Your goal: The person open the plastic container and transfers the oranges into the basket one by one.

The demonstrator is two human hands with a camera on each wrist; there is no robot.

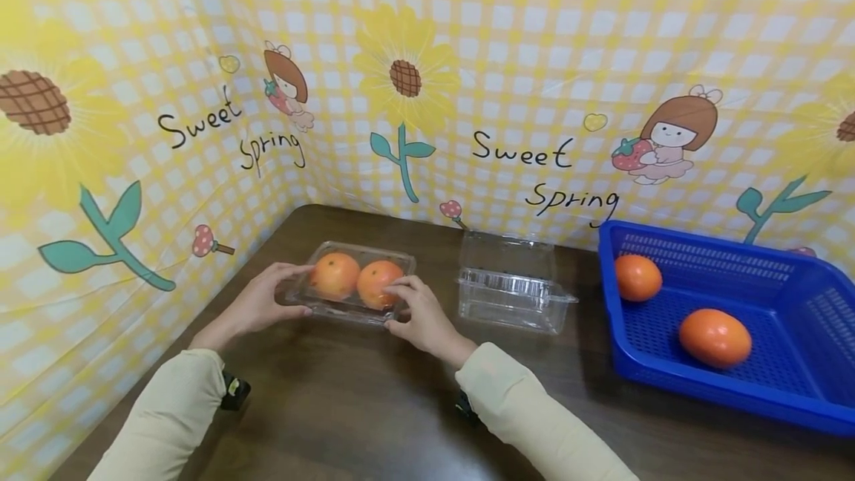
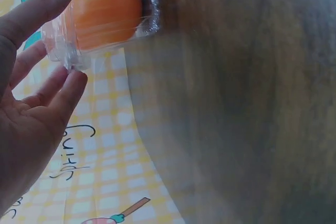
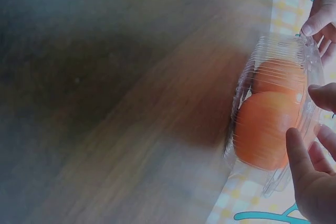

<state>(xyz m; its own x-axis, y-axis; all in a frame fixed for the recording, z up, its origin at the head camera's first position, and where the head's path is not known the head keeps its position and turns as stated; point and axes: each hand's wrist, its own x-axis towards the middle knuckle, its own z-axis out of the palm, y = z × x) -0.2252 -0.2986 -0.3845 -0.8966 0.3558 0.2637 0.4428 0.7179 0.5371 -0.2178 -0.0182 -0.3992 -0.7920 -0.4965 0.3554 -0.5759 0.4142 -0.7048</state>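
Note:
A clear plastic clamshell box (image 1: 347,312) sits on the table with one orange (image 1: 336,275) and another orange (image 1: 378,286) side by side inside, its lid over them. My left hand (image 1: 262,301) is at the left end, thumb near the front corner and fingertips at the side; in the left wrist view the fingers (image 2: 73,90) reach the plastic rim. At the right end, my right hand (image 1: 427,320) has its fingers over the lid and its thumb by the front corner. Both hands have fairly straight, spread fingers.
A second clear clamshell (image 1: 510,308) stands to the right with its lid raised. Farther right is a blue plastic basket (image 1: 708,386) holding one orange (image 1: 637,278) at its left end and another orange (image 1: 715,338) nearer the front. A yellow checked cloth (image 1: 320,106) hangs behind the brown table (image 1: 347,407).

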